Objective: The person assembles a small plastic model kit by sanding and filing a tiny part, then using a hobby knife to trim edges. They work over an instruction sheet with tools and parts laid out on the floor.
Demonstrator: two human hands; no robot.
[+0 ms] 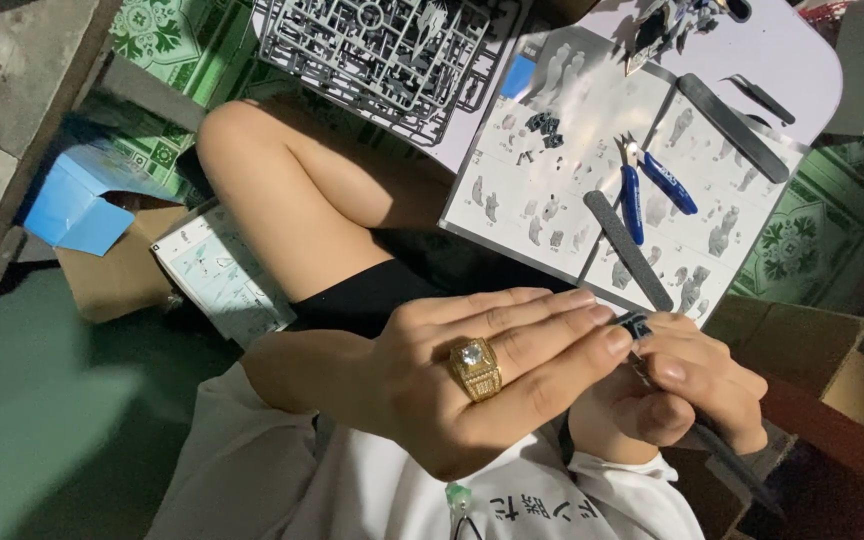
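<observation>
Pinching a small dark model part [635, 322] was the left hand [482, 375], fingers extended; the right hand [687, 390] was closed around a dark file [727, 455], held close for control above the lap.

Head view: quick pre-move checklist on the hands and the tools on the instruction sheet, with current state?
1. Left hand placement: lies flat over the right hand, fingers extended, gold ring on. ok.
2. Small dark part at the fingertips: only its edge shows, so the grip on it: cannot tell.
3. Dark tool handle runs out below the right hand; which tool it is: cannot tell.
4. Blue-handled nippers on the instruction sheet, untouched: ok.
5. Sanding stick lying beside the nippers: ok.
6. Grey parts runner resting at the table's far edge, partly overhanging: not ok.
</observation>
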